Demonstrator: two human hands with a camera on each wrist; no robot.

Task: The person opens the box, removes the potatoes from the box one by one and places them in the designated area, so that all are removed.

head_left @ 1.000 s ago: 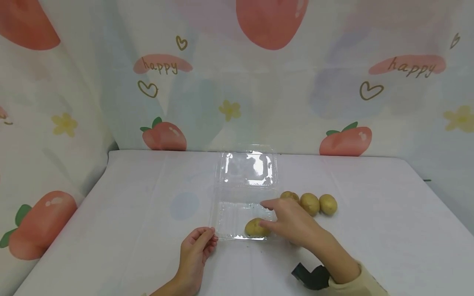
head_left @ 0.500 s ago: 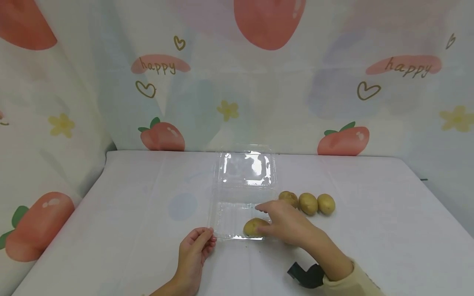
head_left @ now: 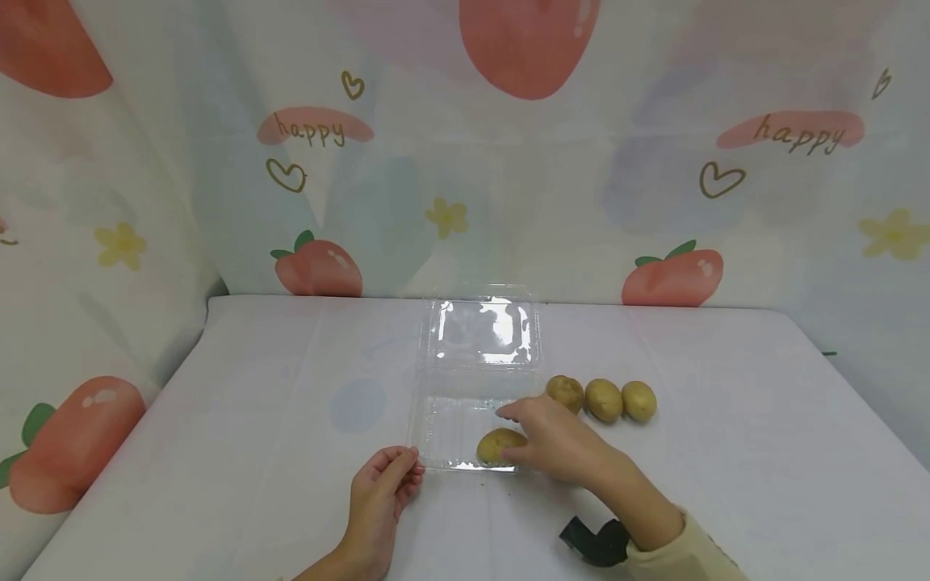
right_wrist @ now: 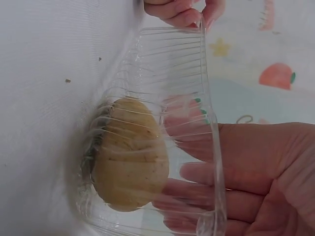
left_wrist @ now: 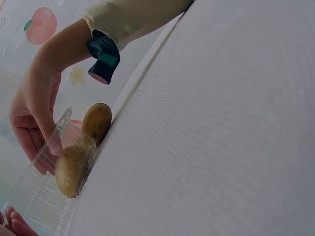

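Observation:
A clear plastic clamshell container [head_left: 450,432] lies unfolded on the white-covered table. One potato [head_left: 500,445] rests in the right part of its near half. My left hand [head_left: 379,496] pinches the container's near left corner between thumb and fingers. Over its right edge reaches my right hand [head_left: 559,440], thumb and fingers spread beside the potato without curling round it. In the right wrist view, those fingers [right_wrist: 197,201] lie close to the potato; whether they touch is hard to tell. A second potato [left_wrist: 97,122] stands outside the container in the left wrist view.
Right of the container, three potatoes sit in a row: a left one [head_left: 565,393], a middle one [head_left: 604,400] and a right one [head_left: 640,401]. The container's lid [head_left: 483,332] lies back toward the printed cloth wall [head_left: 494,177]. A dark device [head_left: 596,542] is on my right wrist.
My right hand has moved slightly left and nearer to me, over the potato in the container. The left hand keeps its pinch on the corner. The view has shifted a little.

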